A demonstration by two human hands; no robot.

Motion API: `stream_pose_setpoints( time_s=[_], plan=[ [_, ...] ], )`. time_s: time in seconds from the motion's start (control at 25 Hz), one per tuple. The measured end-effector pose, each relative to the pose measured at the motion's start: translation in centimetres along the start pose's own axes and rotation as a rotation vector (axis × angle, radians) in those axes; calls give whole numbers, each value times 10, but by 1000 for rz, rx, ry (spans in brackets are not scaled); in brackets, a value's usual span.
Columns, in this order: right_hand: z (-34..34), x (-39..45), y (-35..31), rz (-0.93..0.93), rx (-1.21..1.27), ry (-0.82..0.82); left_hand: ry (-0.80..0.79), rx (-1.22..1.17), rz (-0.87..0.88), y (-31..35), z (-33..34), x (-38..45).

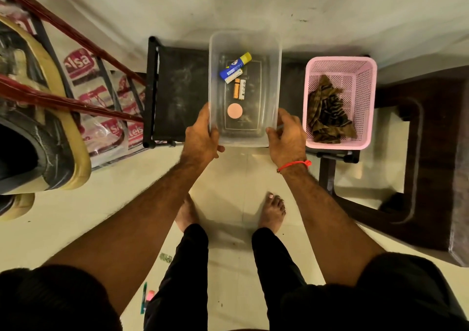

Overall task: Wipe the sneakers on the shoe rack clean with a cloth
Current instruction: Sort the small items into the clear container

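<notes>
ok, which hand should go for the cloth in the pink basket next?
Right, probably. The right hand grips the clear bin's corner directly beside the pink basket holding the cloth. The left hand is on the bin's far side and would have to cross over.

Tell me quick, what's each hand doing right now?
Left hand: grips the clear tub's near-left rim.
Right hand: fingers curled on the tub's near-right rim.

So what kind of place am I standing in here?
Probably a home entryway or storage corner: a low black rack against a wall, a pink basket holding a cloth, and both hands gripping a clear tub of batteries, above a tiled floor.
</notes>
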State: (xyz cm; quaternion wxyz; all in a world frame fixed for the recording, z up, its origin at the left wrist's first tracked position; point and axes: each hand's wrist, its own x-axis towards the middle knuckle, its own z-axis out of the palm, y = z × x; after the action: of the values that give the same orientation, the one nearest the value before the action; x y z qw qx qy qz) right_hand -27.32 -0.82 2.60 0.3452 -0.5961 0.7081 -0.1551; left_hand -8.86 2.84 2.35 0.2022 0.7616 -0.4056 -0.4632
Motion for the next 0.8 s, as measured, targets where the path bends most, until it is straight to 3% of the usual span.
stream_pose_setpoints(
  time_s=[0.36,0.64,0.8],
  plan=[
    [-2,-7,-8,69,32,68,68,-17,-36,10,-1,0],
    [-8,-5,6,-2,97,-19,43,39,-88,7,0,2],
    [-25,-10,17,-7,233,132,359,120,52,9,5,-21]
  ],
)
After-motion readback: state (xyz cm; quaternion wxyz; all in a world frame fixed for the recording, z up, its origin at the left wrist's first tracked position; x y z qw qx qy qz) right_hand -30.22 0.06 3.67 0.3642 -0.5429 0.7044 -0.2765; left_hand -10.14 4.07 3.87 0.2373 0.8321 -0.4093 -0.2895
